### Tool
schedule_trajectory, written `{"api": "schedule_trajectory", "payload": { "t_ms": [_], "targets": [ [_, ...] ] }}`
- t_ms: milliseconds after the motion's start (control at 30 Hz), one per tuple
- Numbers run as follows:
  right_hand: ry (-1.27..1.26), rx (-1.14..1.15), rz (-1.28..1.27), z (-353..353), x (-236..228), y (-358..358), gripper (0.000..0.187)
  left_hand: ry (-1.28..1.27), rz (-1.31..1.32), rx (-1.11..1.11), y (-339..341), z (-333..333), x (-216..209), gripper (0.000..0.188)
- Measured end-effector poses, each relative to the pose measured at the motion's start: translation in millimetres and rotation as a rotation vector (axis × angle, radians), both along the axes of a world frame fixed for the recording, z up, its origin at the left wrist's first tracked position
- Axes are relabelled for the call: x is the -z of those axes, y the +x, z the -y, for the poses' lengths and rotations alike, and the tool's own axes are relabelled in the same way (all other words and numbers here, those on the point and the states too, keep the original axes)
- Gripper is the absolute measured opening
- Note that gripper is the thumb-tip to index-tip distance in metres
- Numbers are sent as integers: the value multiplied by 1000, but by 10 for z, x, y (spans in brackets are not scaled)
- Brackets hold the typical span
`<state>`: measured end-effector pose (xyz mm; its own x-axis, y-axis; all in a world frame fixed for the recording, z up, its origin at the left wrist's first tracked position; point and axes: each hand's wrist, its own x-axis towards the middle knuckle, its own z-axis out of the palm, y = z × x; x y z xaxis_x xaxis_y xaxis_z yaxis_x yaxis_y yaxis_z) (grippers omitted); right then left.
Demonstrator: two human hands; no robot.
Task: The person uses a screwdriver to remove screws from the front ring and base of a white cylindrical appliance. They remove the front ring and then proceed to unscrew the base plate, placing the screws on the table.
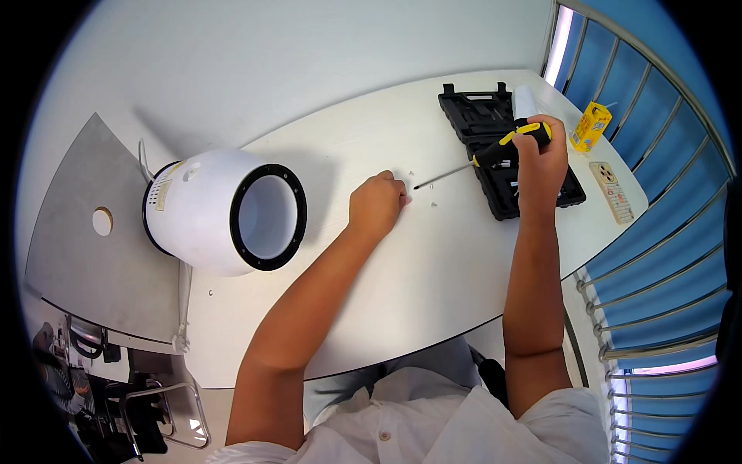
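Note:
My right hand (545, 158) grips the black and yellow handle of a screwdriver (448, 174). Its long metal shaft slants down to the left, and the tip ends just short of my left hand (376, 203). That hand rests on the white table (433, 271) with its fingers curled closed; a small pale bit shows at the fingertips, too little to name. Several tiny screws (433, 205) lie scattered around the screwdriver's tip. Under and beside my right hand spreads an opened black tool case (481, 116), its compartments partly hidden by the hand and arm.
At the left lies a large white rounded appliance (209, 209) on its side, its black-ringed round opening facing right. A yellow drink carton (590, 126) with a straw and a beige remote control (611, 192) sit at the far right, near metal railings (665, 127). A grey panel (100, 271) adjoins the table's left.

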<state>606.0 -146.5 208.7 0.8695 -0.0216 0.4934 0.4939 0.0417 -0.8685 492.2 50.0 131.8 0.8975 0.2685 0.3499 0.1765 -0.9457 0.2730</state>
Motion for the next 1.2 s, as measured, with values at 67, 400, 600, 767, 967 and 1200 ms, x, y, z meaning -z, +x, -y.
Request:
{"api": "schedule_trajectory", "payload": {
  "t_ms": [67, 400, 600, 767, 967, 1200],
  "targets": [
    [9, 78, 23, 3, 9, 44, 26, -55, 3, 22, 80, -47, 47, 9],
    [372, -124, -64, -41, -50, -86, 30, -331, 106, 114, -745, 103, -693, 26],
    [481, -543, -73, -154, 94, -294, 30, -106, 537, 114, -1630, -210, -1624, 23],
    [426, -674, -79, -328, 187, -454, 30, 49, 300, -115, -1728, -1007, -1675, 35],
    [329, -687, -52, -429, 293, -527, 32, 218, 16, -253, -1630, -1180, -1511, 41],
    [305, -656, -70, -472, 335, -572, 33, 231, 37, -229, -1620, -1161, -1494, 37]
  ]
}}
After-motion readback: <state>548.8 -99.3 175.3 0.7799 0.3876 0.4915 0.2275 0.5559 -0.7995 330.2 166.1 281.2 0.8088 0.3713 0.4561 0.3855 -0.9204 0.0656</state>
